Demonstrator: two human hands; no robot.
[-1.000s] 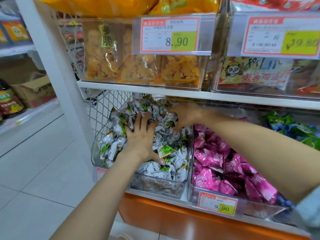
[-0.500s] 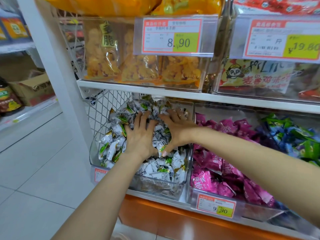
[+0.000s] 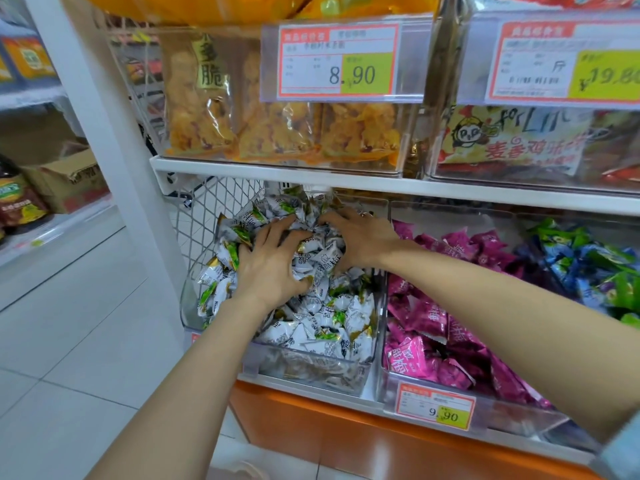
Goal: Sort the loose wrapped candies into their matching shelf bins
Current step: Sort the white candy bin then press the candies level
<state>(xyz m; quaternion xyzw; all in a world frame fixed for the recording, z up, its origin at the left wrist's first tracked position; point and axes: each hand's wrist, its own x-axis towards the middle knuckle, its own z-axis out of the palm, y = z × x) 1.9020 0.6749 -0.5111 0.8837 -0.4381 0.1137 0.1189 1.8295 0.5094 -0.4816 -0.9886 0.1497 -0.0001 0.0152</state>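
Head view: left hand [image 3: 273, 268] and right hand [image 3: 356, 240] both sunk in white-and-green candies [image 3: 325, 327], fingers curled round a clump between them. Heap fills leftmost clear bin [image 3: 311, 372], straight ahead. Next bin rightward holds pink candies [image 3: 433, 323]; right hand nearer.

Your left hand [image 3: 273, 268] and right hand [image 3: 360, 240] sit close together in the clear bin [image 3: 311, 372], fingers [image 3: 277, 230] curled into its heap of white-and-green candies [image 3: 329, 327], pink candies [image 3: 433, 323] in the neighbouring bin.
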